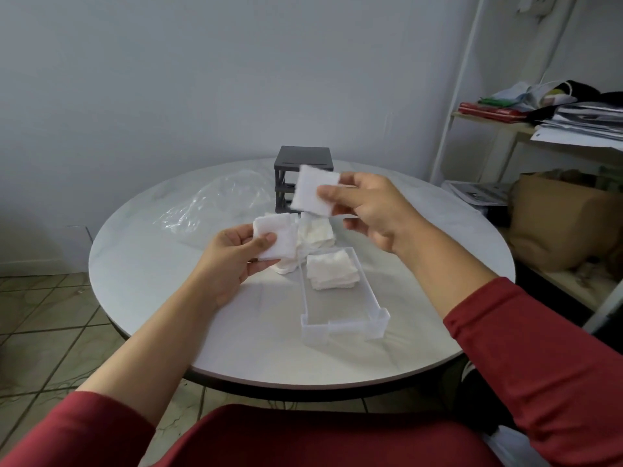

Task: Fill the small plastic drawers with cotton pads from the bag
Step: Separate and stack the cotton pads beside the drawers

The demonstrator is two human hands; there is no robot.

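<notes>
The right hand [367, 210] pinched one cotton pad [315, 192] and the left hand [232, 254] gripped a small stack [276, 237], both raised just beyond the clear drawer [344, 328], which lay on the table [151, 264] with its long axis near-to-far, stored pads [332, 269] filling only its far end, nearest the right hand

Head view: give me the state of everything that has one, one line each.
left hand, grips a small stack of pads.
right hand, pinches a single pad, raised.
clear drawer, out of its frame, on the table, partly filled: pad pile at its far end.
dark frame, upright at the table's far side.
plastic bag, lying crumpled.
loose pads, heaped between drawer and frame.
</notes>
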